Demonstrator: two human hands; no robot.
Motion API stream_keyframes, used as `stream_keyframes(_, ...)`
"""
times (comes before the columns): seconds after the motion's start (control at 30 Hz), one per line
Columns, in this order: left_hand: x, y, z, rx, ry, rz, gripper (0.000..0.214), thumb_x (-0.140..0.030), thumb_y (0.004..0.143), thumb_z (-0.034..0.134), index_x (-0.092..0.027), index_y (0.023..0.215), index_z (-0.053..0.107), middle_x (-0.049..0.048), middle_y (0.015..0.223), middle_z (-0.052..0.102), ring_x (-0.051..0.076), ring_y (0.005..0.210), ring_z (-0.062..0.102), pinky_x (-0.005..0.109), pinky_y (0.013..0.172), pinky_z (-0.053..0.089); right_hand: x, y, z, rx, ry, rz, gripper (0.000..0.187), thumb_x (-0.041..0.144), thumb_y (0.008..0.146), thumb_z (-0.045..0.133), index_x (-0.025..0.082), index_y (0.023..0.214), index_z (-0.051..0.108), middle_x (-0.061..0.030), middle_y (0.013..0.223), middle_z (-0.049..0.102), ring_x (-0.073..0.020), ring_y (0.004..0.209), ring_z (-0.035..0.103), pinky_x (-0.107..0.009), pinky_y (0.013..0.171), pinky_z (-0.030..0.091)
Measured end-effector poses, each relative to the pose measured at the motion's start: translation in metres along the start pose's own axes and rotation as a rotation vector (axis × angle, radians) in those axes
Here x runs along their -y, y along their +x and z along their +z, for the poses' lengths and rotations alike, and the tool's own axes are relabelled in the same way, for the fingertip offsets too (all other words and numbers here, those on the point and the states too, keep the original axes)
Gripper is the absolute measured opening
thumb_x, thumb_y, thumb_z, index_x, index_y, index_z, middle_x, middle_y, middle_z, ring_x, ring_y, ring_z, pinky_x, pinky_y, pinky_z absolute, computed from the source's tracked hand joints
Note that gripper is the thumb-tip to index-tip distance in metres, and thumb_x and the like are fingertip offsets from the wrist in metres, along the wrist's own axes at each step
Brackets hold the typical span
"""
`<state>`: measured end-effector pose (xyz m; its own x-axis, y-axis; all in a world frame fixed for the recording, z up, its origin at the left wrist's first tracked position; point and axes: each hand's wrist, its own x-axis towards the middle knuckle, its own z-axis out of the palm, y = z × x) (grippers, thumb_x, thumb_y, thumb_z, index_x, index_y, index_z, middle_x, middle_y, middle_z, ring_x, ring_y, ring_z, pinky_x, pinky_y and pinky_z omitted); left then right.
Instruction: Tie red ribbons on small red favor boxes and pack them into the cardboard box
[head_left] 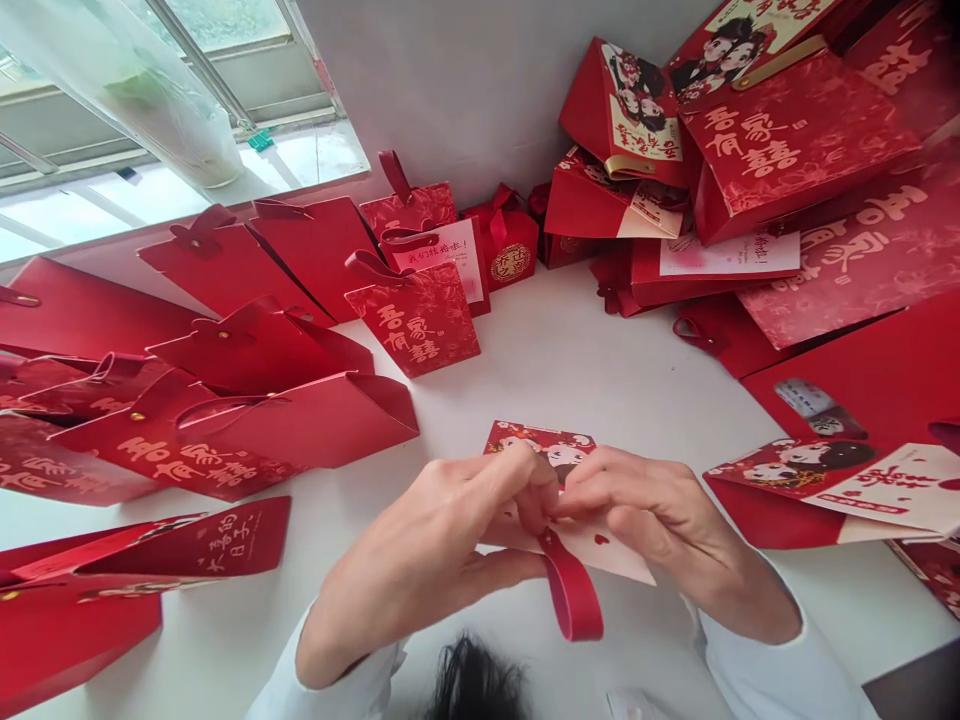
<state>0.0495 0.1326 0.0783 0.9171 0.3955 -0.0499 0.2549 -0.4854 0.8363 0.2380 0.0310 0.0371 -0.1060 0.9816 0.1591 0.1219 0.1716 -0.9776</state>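
Observation:
A small red and cream gift bag (559,452) with a cartoon print lies flat on the white table (600,370) near its front edge. My left hand (442,540) and my right hand (660,520) meet over it, fingers pinched together on its top edge. A red ribbon handle (571,592) loops out from between my fingers toward me. Most of the bag is hidden under my hands.
Several red gift bags (247,420) lie and stand along the left side, and a taller pile of them (757,150) fills the right and back corner. A printed bag (832,485) lies just right of my right hand. A window (150,110) is at the back left.

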Motion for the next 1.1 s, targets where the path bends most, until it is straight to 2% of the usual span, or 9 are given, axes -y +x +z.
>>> stream_keyframes(0.1,-0.002,-0.002,0.003,-0.049,0.064,0.019,0.034,0.004,0.075,0.058,-0.021,0.089,0.041,-0.0062,0.082,0.055,0.004,0.065,0.052,0.011,0.059,0.044,0.007,0.006,0.0,0.041,-0.078,-0.01,0.024,0.026,0.097,0.044,0.021,0.098,0.068,-0.0033,0.088,0.063,-0.0144,0.082,0.057,-0.026,0.076,0.044)
stream_keyframes(0.23,-0.007,-0.001,0.004,-0.118,0.285,0.184,0.017,-0.005,0.085,0.053,-0.019,0.081,0.043,-0.0033,0.073,0.053,0.008,0.066,0.049,0.018,0.06,0.041,0.012,0.007,0.001,0.053,-0.155,-0.009,0.02,0.017,0.094,0.046,0.02,0.092,0.066,-0.0022,0.087,0.061,-0.0123,0.079,0.055,-0.024,0.074,0.044)
stream_keyframes(0.37,-0.008,0.0,0.003,-0.108,0.392,0.312,0.023,-0.005,0.088,0.048,-0.017,0.07,0.043,-0.0025,0.064,0.048,0.01,0.065,0.043,0.023,0.063,0.035,0.012,0.005,0.002,0.059,-0.194,-0.022,0.016,0.016,0.094,0.046,0.019,0.093,0.062,-0.0024,0.088,0.06,-0.0127,0.08,0.055,-0.024,0.073,0.044)
stream_keyframes(0.53,-0.002,-0.001,0.005,-0.128,0.366,0.302,0.023,-0.003,0.087,0.05,-0.017,0.07,0.042,-0.0023,0.065,0.051,0.011,0.068,0.045,0.026,0.066,0.034,0.014,0.007,0.004,0.075,-0.191,0.043,0.013,0.017,0.093,0.046,0.019,0.088,0.058,-0.0021,0.084,0.059,-0.0138,0.078,0.054,-0.026,0.072,0.043)
stream_keyframes(0.77,-0.003,0.003,0.008,-0.205,0.289,0.297,0.021,-0.003,0.085,0.055,-0.018,0.076,0.042,-0.0041,0.069,0.053,0.007,0.064,0.045,0.023,0.066,0.037,0.017,0.005,0.008,0.076,-0.174,0.139,0.017,0.02,0.095,0.042,0.02,0.083,0.054,-0.001,0.083,0.057,-0.0149,0.08,0.049,-0.028,0.075,0.04)
stream_keyframes(0.93,-0.005,0.002,0.008,-0.183,0.284,0.325,0.017,-0.003,0.086,0.053,-0.017,0.08,0.046,-0.0047,0.069,0.051,0.006,0.064,0.046,0.025,0.082,0.041,0.019,0.001,0.008,0.077,-0.186,0.171,0.019,0.019,0.096,0.04,0.02,0.081,0.051,-0.0002,0.08,0.054,-0.0149,0.078,0.046,-0.029,0.075,0.038)
stream_keyframes(1.1,-0.005,0.003,0.008,-0.165,0.393,0.363,0.021,0.0,0.086,0.048,-0.018,0.076,0.053,-0.0054,0.063,0.051,0.007,0.064,0.045,0.032,0.098,0.036,0.02,-0.001,0.008,0.041,-0.208,0.175,0.019,0.017,0.096,0.041,0.02,0.08,0.051,-0.0008,0.08,0.055,-0.015,0.078,0.049,-0.028,0.072,0.04)
